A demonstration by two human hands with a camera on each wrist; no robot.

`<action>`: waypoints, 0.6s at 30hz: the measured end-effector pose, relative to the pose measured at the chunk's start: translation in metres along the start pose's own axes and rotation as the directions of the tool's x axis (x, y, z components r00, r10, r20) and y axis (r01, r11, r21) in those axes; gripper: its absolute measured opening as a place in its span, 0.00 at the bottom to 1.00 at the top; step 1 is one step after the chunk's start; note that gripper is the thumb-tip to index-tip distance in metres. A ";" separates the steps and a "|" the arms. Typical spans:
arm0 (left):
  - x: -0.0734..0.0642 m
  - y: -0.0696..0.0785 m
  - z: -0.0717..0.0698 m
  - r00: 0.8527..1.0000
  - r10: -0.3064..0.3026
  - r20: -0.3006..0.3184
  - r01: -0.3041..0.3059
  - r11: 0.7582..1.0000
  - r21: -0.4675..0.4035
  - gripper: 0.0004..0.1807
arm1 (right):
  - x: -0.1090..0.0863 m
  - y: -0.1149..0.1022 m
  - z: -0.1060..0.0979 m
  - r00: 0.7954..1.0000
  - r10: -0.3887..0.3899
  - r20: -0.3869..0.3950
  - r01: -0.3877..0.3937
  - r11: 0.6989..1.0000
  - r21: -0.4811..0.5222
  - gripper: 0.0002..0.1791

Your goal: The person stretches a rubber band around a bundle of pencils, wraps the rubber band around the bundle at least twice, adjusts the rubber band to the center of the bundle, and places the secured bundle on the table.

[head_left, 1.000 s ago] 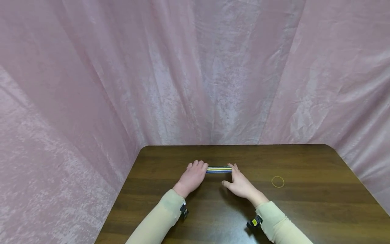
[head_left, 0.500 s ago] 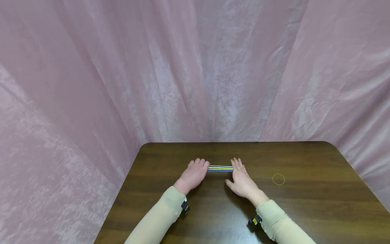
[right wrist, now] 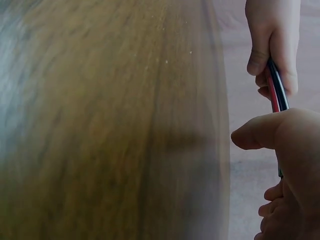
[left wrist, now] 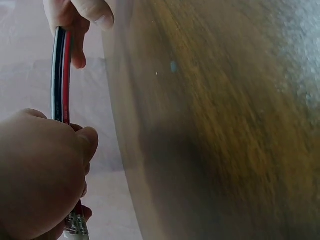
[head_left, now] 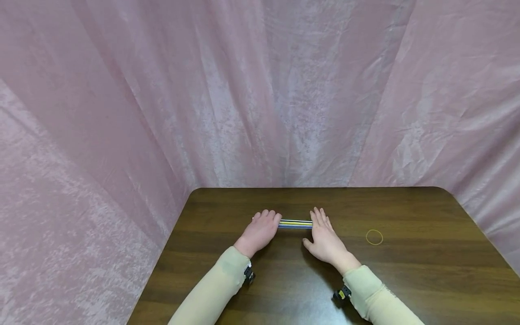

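A bundle of several pencils [head_left: 295, 224] lies crosswise between my two hands, striped yellow, blue and white in the head view. Red and black pencils show in the left wrist view, with metal ferrules [left wrist: 76, 224] at the near end. My left hand [head_left: 260, 231] grips the bundle's left part, fingers curled round it. At the other end, my right hand [head_left: 327, 241] touches the pencils, its fingers straight and its thumb held apart. That hand hides the right ends of the pencils. Both hands are above the wooden table [head_left: 284, 289].
A yellow rubber band [head_left: 374, 237] lies on the table to the right of my right hand. Pink curtains [head_left: 243, 90] hang behind the table's far edge and along its sides. Each wrist carries a small black camera.
My right hand's fingers have straightened and spread upward at the bundle's right end. The left hand keeps its grip. The whole head view has shifted slightly.
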State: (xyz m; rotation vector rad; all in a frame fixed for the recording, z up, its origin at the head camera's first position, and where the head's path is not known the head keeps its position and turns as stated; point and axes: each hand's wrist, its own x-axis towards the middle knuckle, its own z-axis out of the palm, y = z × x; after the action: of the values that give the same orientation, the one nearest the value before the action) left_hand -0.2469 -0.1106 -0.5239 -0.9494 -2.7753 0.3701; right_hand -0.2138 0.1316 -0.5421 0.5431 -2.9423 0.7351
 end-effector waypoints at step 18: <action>-0.001 -0.002 -0.004 1.000 -0.002 -0.011 0.001 0.997 -0.082 0.07 | 0.001 0.003 0.000 1.000 -0.020 0.006 0.019 0.994 0.103 0.50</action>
State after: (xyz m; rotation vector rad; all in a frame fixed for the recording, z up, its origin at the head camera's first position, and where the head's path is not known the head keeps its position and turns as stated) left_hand -0.2468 -0.1124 -0.5198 -0.9646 -2.8005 0.2515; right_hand -0.2156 0.1337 -0.5428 0.5821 -2.9133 0.8885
